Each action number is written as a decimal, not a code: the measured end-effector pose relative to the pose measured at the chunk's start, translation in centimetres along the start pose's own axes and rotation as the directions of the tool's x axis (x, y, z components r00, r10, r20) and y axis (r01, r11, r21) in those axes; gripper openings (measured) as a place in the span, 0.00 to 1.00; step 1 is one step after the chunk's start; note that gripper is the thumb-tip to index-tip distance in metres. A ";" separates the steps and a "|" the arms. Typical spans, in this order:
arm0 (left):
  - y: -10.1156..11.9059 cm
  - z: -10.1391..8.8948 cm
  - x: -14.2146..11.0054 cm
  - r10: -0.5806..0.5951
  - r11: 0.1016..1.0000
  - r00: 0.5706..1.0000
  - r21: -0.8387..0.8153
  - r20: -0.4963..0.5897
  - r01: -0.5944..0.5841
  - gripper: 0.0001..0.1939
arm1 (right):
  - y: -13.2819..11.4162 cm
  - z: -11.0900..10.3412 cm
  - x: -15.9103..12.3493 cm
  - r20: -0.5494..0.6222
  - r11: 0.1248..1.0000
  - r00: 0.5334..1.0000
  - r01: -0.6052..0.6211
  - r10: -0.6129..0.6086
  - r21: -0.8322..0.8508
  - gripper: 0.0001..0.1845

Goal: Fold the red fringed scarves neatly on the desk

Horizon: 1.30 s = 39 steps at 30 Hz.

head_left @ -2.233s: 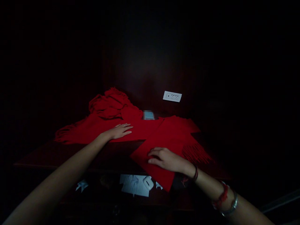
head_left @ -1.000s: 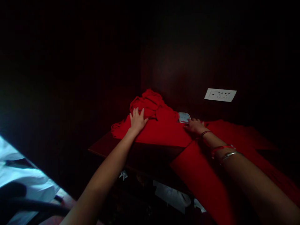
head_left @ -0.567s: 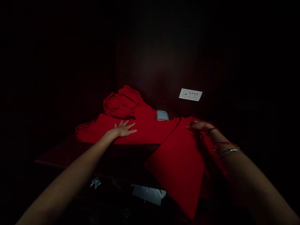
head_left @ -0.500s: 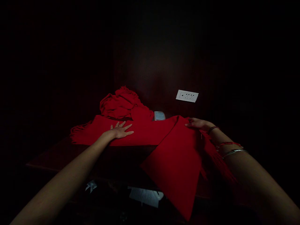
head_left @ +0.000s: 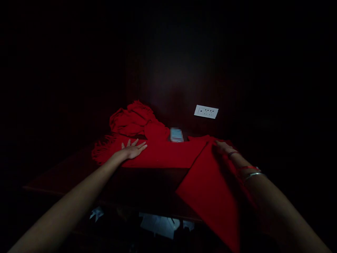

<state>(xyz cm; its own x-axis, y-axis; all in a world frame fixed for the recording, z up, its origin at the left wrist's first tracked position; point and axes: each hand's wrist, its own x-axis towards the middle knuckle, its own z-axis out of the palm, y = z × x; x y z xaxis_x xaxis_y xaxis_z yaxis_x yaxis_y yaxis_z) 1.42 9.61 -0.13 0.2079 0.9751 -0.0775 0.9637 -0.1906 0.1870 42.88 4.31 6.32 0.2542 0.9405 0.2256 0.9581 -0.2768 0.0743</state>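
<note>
A long red fringed scarf (head_left: 168, 156) lies across a dark wooden table (head_left: 142, 182). My left hand (head_left: 133, 150) rests flat on its left part, fingers spread. My right hand (head_left: 222, 147) lies on the scarf near the fold, where one end hangs over the table's front edge (head_left: 210, 196); its fingers are dim and partly hidden. More red cloth (head_left: 131, 119) is bunched at the back left.
A small pale object, blurred (head_left: 176, 135), sits behind the scarf by the dark wall. A white socket plate (head_left: 206, 111) is on that wall. White papers (head_left: 159, 225) lie on a lower level under the table. The room is very dark.
The scarf's left part and its fringe have slid to the right under my left hand. My right hand has dropped a little, and the hanging end has shifted right.
</note>
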 end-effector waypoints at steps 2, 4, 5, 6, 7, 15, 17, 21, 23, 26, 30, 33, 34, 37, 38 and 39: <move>-1.0 -0.3 0.1 -0.075 0.997 0.997 0.012 -0.017 0.075 0.29 | -2.8 1.4 -1.1 -0.029 1.000 1.000 -0.001 0.000 -0.017 0.19; -1.8 -0.6 0.3 -0.181 0.983 0.982 0.033 -0.043 0.183 0.32 | -6.3 1.7 -2.3 -0.124 0.991 0.984 0.132 -0.131 0.001 0.22; -2.1 -0.6 0.5 -0.229 0.972 0.972 0.039 -0.060 0.232 0.33 | -8.1 1.6 -2.9 -0.162 0.970 0.959 0.241 -0.233 0.036 0.23; -2.4 -0.7 0.7 -0.264 0.963 0.961 0.040 -0.079 0.268 0.34 | -9.8 1.7 -3.5 -0.168 0.930 0.924 0.360 -0.344 0.071 0.25; -2.7 -0.6 0.8 -0.288 0.955 0.953 0.040 -0.094 0.293 0.34 | -11.3 1.8 -4.2 -0.157 0.888 0.888 0.449 -0.431 0.103 0.27; -8.3 -1.0 0.0 -0.305 0.943 0.940 0.087 -0.151 0.320 0.28 | -14.5 5.1 -6.6 0.136 0.846 0.842 0.490 -0.521 0.208 0.31; -8.5 -1.6 -1.0 -0.319 0.932 0.923 0.105 -0.217 0.347 0.27 | -14.3 5.1 -6.5 0.127 0.844 0.842 0.494 -0.524 0.207 0.31; -4.2 -1.9 -3.2 -0.017 0.961 0.891 0.238 -0.454 0.139 0.25 | -14.4 5.0 -6.2 0.137 0.847 0.841 0.494 -0.523 0.199 0.30; -1.3 -1.3 -3.9 0.250 0.948 0.903 0.278 -0.351 -0.155 0.25 | -14.4 5.0 -6.2 0.139 0.846 0.840 0.496 -0.525 0.195 0.30; 0.2 -0.1 -3.8 0.413 0.899 0.909 0.187 -0.058 -0.396 0.26 | -14.4 5.1 -6.2 0.135 0.844 0.838 0.502 -0.529 0.188 0.30; -3.9 0.1 -2.8 0.253 0.956 0.967 0.158 -0.024 -0.246 0.27 | -14.4 5.1 -6.3 0.138 0.844 0.837 0.503 -0.529 0.188 0.30; -7.0 -1.0 -3.4 0.151 0.971 0.984 0.202 -0.097 -0.129 0.27 | -14.3 5.2 -6.3 0.121 0.844 0.841 0.501 -0.527 0.191 0.29; -7.4 -1.4 -4.0 0.188 0.963 0.973 0.223 -0.137 -0.154 0.27 | -14.4 5.2 -6.3 0.104 0.845 0.846 0.498 -0.523 0.194 0.29; -6.5 -2.3 -6.2 0.461 0.869 0.870 0.285 -0.175 -0.404 0.24 | -14.8 4.4 -6.4 0.006 0.823 0.840 0.531 -0.543 0.202 0.28; -5.9 -2.4 -6.8 0.541 0.823 0.828 0.300 -0.150 -0.483 0.23 | -15.1 3.9 -6.6 -0.041 0.788 0.810 0.579 -0.585 0.211 0.27; -5.3 -2.4 -7.3 0.593 0.783 0.797 0.313 -0.116 -0.537 0.21 | -15.4 3.3 -6.8 -0.086 0.731 0.760 0.645 -0.644 0.224 0.25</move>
<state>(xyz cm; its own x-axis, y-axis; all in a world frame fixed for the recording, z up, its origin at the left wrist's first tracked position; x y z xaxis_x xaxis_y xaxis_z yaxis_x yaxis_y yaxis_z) -5.64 3.81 1.84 0.7178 0.6769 0.1627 0.6953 -0.7089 -0.1185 26.78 2.83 0.47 -0.4353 0.8761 0.2074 0.8937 0.4483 -0.0181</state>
